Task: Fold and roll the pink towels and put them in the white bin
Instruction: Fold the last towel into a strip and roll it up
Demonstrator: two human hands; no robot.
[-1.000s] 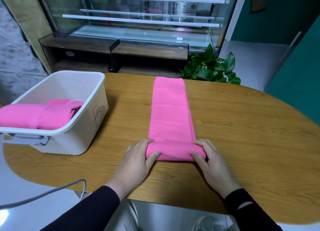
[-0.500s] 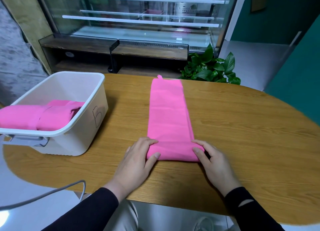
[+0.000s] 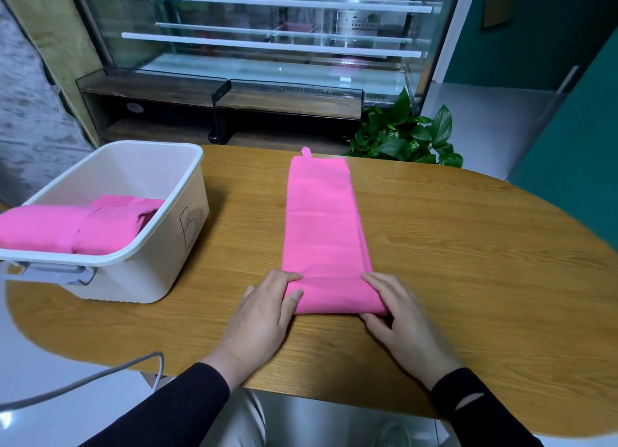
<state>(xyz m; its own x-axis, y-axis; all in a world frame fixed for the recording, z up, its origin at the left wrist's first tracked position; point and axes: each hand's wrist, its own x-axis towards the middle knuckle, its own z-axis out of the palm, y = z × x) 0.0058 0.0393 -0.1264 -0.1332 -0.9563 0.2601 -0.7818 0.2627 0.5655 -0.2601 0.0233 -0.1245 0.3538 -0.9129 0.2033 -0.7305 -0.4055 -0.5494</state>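
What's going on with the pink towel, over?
Left hand and right hand both gripping the roll at the near end. Pink towel barely rolled, long strip flat on table. White bin holds other towels. Path clear.

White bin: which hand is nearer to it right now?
Left. The left hand holds the towel roll's end on the side facing the white bin; the right hand holds the far end.

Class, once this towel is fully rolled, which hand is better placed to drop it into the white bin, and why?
Probably the left hand: both hands grip the pink towel, but the white bin sits on its side; the right hand would cross over.
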